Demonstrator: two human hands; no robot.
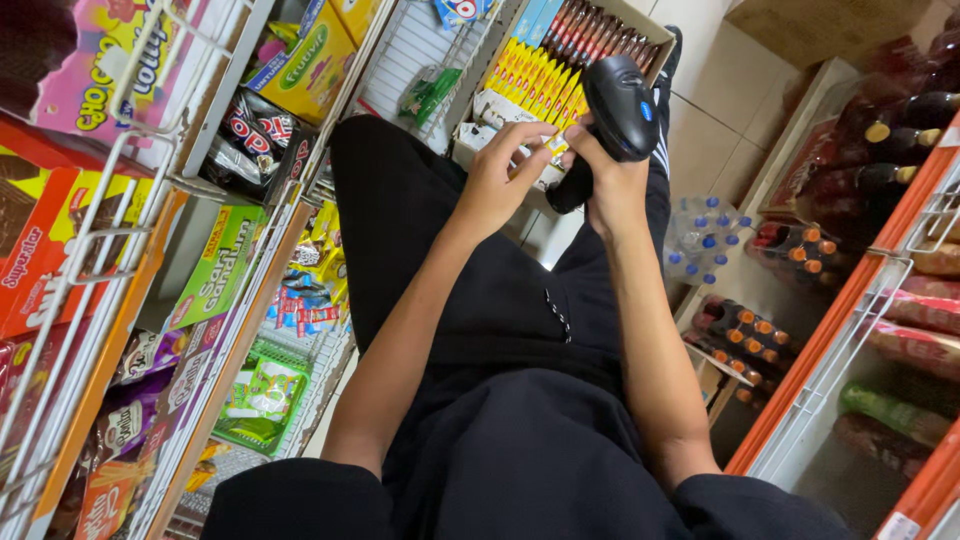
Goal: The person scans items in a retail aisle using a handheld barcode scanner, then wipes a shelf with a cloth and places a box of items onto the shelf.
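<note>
Head view looks down past black trousers (500, 330) to both hands, which meet in the upper middle of the frame. The right hand (612, 185) is wrapped around the grip of a black handheld barcode scanner (618, 105), whose rounded head rises above the fingers and tilts toward the top of the frame. The left hand (497, 180) is just beside it, thumb and forefinger pinching a small yellow packet (556, 146) up close to the scanner; its other fingers are loosely curled. Straight behind the hands, near the upper edge, an open cardboard box (495, 110) holds a row of yellow bars (535, 75) standing on edge, with a row of brown-wrapped bars (590, 30) above them. Along the left side of the frame run wire shelves (110, 230) packed with colourful snack boxes and bags. On the right side an orange-edged rack (850, 290) carries dark bottles lying on their sides, and a shrink-wrapped pack of water bottles (705, 240) with blue caps sits on the tiled floor (720, 80) at right of centre
</note>
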